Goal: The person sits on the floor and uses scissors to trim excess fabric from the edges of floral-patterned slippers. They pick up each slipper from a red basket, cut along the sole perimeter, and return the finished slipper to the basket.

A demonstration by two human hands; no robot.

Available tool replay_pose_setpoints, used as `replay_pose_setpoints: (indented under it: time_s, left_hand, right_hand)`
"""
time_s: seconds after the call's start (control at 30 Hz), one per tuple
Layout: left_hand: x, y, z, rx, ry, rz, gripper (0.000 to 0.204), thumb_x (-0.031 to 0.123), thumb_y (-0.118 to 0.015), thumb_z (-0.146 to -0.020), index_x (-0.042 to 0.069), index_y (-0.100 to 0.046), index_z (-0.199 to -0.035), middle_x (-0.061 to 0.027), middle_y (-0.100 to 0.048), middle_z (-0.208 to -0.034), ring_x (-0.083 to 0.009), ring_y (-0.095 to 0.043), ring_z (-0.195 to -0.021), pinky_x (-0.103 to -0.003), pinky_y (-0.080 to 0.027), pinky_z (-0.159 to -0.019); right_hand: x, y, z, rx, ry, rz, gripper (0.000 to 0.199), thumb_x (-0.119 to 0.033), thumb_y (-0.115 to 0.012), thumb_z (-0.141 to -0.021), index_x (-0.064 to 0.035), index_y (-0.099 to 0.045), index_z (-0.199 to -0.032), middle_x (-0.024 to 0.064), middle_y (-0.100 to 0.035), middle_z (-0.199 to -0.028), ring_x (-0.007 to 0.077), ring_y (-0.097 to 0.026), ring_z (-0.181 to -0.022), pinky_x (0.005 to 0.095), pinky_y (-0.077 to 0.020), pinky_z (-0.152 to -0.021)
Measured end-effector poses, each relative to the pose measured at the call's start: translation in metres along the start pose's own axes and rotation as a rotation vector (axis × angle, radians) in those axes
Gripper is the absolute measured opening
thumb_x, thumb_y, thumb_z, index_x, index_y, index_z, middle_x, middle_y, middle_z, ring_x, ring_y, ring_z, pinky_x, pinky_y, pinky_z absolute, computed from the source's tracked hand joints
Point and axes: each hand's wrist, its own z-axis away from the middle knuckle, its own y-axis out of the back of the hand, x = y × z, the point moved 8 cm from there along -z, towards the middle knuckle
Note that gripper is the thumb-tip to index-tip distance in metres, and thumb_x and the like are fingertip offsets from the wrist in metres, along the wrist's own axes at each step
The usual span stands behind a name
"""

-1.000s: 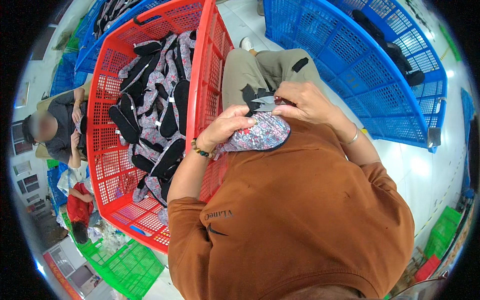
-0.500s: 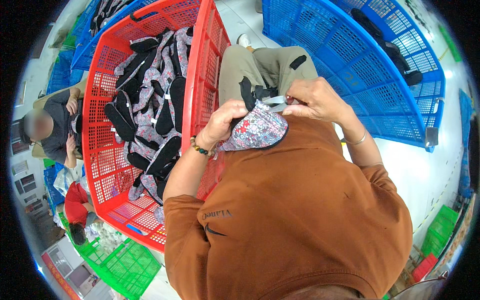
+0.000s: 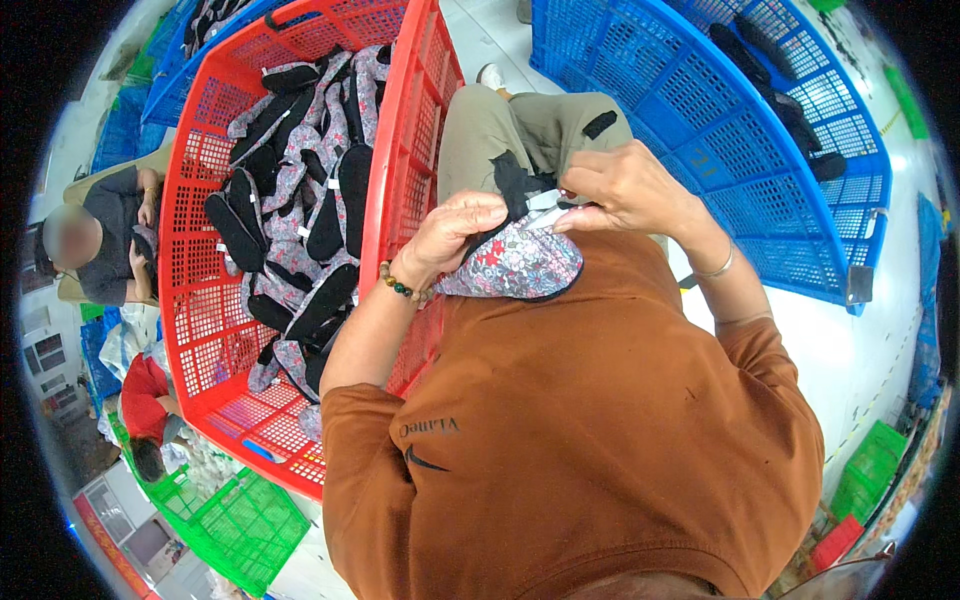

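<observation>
In my lap, against the brown shirt, lies a floral slipper (image 3: 520,268) with grey, red and blue print and a dark edge. My left hand (image 3: 452,232) is closed on its left side, thumb and fingers pinching the dark trim near the opening. A black strip of cloth (image 3: 510,180) stands up beside those fingertips. Closed round a pair of small silver thread snips (image 3: 545,208), my right hand (image 3: 622,190) is at the slipper's far edge. The blades point left and lie against the trim; their tips are partly hidden.
A red basket (image 3: 376,180) at my left holds a heap of floral slippers (image 3: 300,200) with black soles. Blue baskets (image 3: 690,150) stand at the right, one with dark items inside. At far left, a seated person (image 3: 110,235) handles something dark; a green basket (image 3: 250,530) stands lower left.
The snips' blades, spread apart before, now look closer together at the trim. My left hand has shifted slightly right and the black strip stands further right.
</observation>
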Motion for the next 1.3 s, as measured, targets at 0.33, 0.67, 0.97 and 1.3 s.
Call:
replay_pose_setpoints:
  time_s: [0.33, 0.67, 0.97, 1.3]
  left_hand:
    - [-0.011, 0.016, 0.0, 0.063, -0.051, 0.182, 0.02, 0.006, -0.056, -0.083, -0.007, -0.059, -0.098, -0.0089, -0.062, -0.094, -0.0133, -0.057, -0.087, -0.026, -0.043, -0.081]
    - [-0.017, 0.021, -0.003, 0.055, -0.056, 0.186, 0.022, 0.009, -0.055, -0.084, -0.007, -0.059, -0.098, -0.0098, -0.062, -0.093, -0.0137, -0.057, -0.087, -0.026, -0.044, -0.082]
    - [0.001, -0.009, 0.0, -0.08, -0.038, 0.088, 0.028, 0.011, -0.057, -0.081, -0.007, -0.058, -0.102, -0.0089, -0.064, -0.094, -0.0117, -0.059, -0.085, -0.025, -0.045, -0.08]
    - [0.046, -0.032, 0.017, 0.103, -0.286, -0.667, 0.019, 0.004, -0.066, -0.073, -0.002, -0.063, -0.091, -0.001, -0.063, -0.084, -0.0058, -0.055, -0.077, -0.022, -0.044, -0.071]
  right_hand:
    - [-0.004, -0.005, -0.007, 0.024, 0.065, 0.074, 0.041, -0.045, -0.059, -0.076, -0.0063, -0.049, -0.068, 0.0072, -0.047, -0.063, 0.0259, -0.056, -0.057, 0.0355, -0.0428, -0.047]
    - [0.003, -0.013, 0.004, 0.141, -0.056, 0.004, 0.041, -0.044, -0.06, -0.078, -0.0074, -0.05, -0.062, 0.0072, -0.048, -0.058, 0.0255, -0.056, -0.055, 0.0359, -0.0414, -0.045]
    - [0.04, 0.008, 0.017, 0.286, -0.448, -0.221, 0.031, -0.032, -0.058, -0.084, -0.0029, -0.058, -0.073, 0.0141, -0.056, -0.066, 0.0307, -0.056, -0.06, 0.0369, -0.043, -0.053]
    - [0.013, 0.016, -0.019, 0.381, -0.309, -0.222, 0.013, -0.011, -0.063, -0.074, -0.0007, -0.057, -0.079, 0.0127, -0.056, -0.07, 0.028, -0.055, -0.061, 0.0332, -0.0438, -0.055]
